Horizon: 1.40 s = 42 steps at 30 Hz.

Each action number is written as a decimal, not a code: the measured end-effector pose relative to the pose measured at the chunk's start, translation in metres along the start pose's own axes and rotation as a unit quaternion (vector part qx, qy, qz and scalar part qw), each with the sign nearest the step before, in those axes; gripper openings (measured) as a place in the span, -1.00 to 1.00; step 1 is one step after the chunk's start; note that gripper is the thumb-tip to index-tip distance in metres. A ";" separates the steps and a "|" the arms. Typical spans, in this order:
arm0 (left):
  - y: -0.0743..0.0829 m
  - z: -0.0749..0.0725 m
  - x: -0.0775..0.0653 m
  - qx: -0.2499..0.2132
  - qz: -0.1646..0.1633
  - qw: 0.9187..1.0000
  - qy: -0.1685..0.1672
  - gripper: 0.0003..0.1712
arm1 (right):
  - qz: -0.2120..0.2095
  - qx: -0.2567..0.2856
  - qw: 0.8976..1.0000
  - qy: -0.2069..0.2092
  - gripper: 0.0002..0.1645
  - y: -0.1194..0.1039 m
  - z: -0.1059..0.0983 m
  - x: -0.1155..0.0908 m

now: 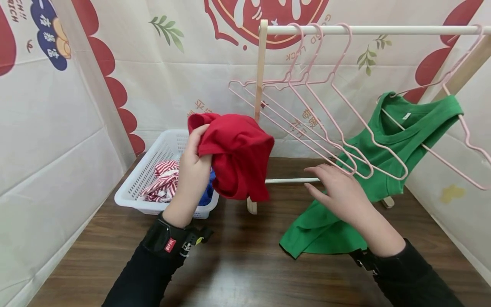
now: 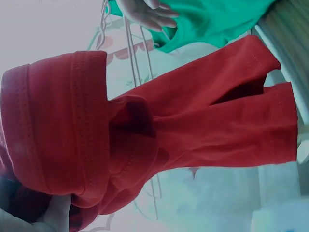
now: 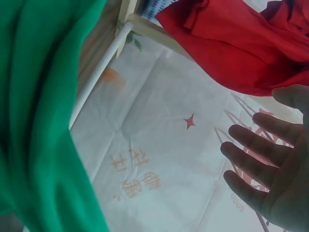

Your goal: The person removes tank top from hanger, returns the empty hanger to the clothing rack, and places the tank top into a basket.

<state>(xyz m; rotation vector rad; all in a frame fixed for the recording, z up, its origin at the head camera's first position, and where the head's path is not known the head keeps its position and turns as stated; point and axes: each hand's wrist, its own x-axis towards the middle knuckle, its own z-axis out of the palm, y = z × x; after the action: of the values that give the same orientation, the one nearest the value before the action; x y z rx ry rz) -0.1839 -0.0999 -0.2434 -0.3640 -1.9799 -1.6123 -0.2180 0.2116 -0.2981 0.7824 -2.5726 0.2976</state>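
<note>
My left hand (image 1: 196,164) grips a bunched red garment (image 1: 243,153) and holds it up before the rack's left post. In the left wrist view the red garment (image 2: 217,111) hangs out in folds, with a stitched band (image 2: 58,121) near the hand. My right hand (image 1: 341,189) is empty, its fingers spread, in front of a green sleeveless top (image 1: 414,123). That top hangs on a pink hanger (image 1: 466,128) at the rack's right, its lower part reaching down over the table. The right wrist view shows the right hand (image 3: 270,159) below the red cloth (image 3: 246,48).
Several bare pink hangers (image 1: 326,115) hang from the white rail (image 1: 368,30) of the rack. A white basket (image 1: 132,187) at the left holds a red-and-white striped garment (image 1: 163,181) and a blue one (image 1: 207,189). The wooden table (image 1: 245,264) lies beneath, with printed cloth walls (image 1: 192,68) around it.
</note>
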 end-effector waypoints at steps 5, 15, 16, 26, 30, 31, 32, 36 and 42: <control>0.009 -0.012 0.002 -0.036 0.030 0.998 0.030 -0.62 | -0.013 0.008 1.000 0.008 -0.56 -0.007 0.001 0.007; 0.010 -0.042 0.021 -0.107 0.055 0.985 0.127 -0.64 | -0.033 0.008 0.999 0.012 -0.55 -0.012 0.006 0.015; 0.010 -0.044 0.023 -0.109 0.055 0.983 0.136 -0.64 | -0.034 0.008 0.999 0.013 -0.56 -0.012 0.006 0.015; -0.024 -0.055 0.040 -0.255 -0.003 0.948 0.191 -0.57 | -0.041 0.016 0.999 0.000 -0.57 -0.017 0.010 0.014; -0.046 -0.055 0.044 -0.339 -0.054 0.918 0.200 -0.47 | -0.047 0.016 0.999 -0.003 -0.58 -0.018 0.010 0.014; -0.051 -0.055 0.044 -0.350 -0.067 0.912 0.204 -0.45 | -0.047 0.016 0.999 -0.004 -0.57 -0.018 0.010 0.014; -0.056 -0.055 0.045 -0.355 -0.078 0.908 0.208 -0.44 | -0.047 0.016 0.999 -0.005 -0.57 -0.018 0.010 0.013; -0.074 -0.055 0.047 -0.386 -0.115 0.886 0.228 -0.43 | -0.045 0.017 0.999 -0.009 -0.57 -0.019 0.009 0.013; -0.093 -0.054 0.049 -0.429 -0.182 0.858 0.218 -0.41 | -0.043 0.010 0.999 -0.016 -0.59 -0.018 0.008 0.012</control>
<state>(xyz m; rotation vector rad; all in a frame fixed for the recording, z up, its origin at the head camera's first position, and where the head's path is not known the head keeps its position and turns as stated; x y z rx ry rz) -0.2596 -0.1809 -0.2844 0.0808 -0.9319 -2.5057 -0.2192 0.1887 -0.2986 0.9109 -2.5613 0.2873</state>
